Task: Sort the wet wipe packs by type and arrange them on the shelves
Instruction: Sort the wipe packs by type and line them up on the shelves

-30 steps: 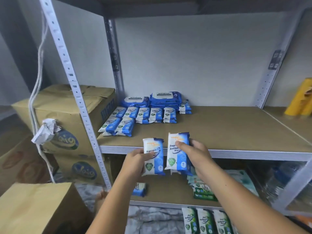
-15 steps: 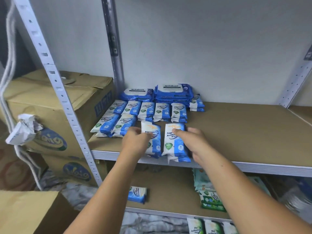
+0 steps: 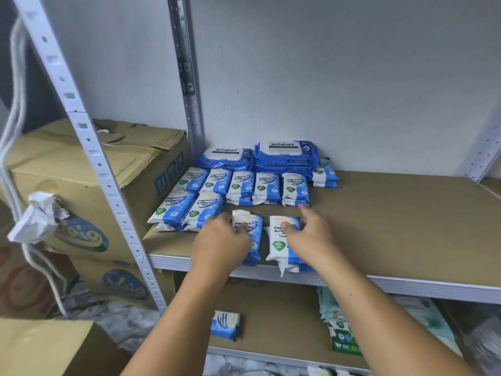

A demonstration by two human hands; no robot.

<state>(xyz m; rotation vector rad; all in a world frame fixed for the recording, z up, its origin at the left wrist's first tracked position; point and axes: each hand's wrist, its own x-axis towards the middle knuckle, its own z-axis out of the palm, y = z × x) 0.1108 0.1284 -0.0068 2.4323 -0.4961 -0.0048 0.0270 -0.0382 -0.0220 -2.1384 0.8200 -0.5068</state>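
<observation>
The left hand (image 3: 221, 240) has its fingers curled round the left pack (image 3: 254, 232), thumb laid across the printed face. The right hand (image 3: 311, 237) presses its thumb on the right pack (image 3: 279, 248), with the other fingers closed along its far side and the forefinger reaching toward the back. Both packs lie flat, side by side but slightly apart, at the front of the middle shelf board (image 3: 393, 226), their near ends over its ribbed metal lip (image 3: 406, 287).

Just behind them a row of five small blue-and-white packs (image 3: 267, 188) runs across. Two more small packs (image 3: 187, 210) lie to the left, close beside the left hand. Two piles of large Antabax packs (image 3: 287, 154) stand against the white wall (image 3: 325, 77), with a short stack of small ones (image 3: 325, 173) to their right. All are soft, glossy plastic pouches.

To the right the matte brown board is bare out to the rear post. On the left a perforated grey upright (image 3: 89, 147) bounds the shelf. Past it sits a dented cardboard box (image 3: 95, 180), with a white rope (image 3: 10, 131) and crumpled paper (image 3: 38, 215) hanging in front.

On the lower shelf lie a single blue pack (image 3: 225, 324) and some green packs (image 3: 341, 337).
</observation>
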